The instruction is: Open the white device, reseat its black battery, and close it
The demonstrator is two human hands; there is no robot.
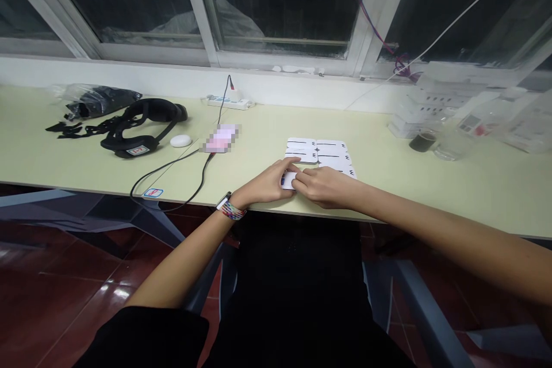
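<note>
Close to the table's front edge, a small white card (pixel 288 180) with a dark blue patch sits between my two hands. My left hand (pixel 271 181), with a watch and a woven multicoloured band at the wrist, curls its thumb and fingers round the card's left side. From the right, my right hand (pixel 325 186) pinches the card's edge, its fingertips partly hidden. Just beyond the hands lie several white cards (pixel 301 147) in two columns, each with a black line and a W-like mark. My right hand overlaps the nearest of them.
To the left are a black headset (pixel 144 126), a white oval case (pixel 180 141) and a phone (pixel 221 138) on a cable. A power strip (pixel 228 102) stands by the wall. At right are a dark-filled cup (pixel 422 141), a clear bottle (pixel 463 126) and white boxes (pixel 416 103).
</note>
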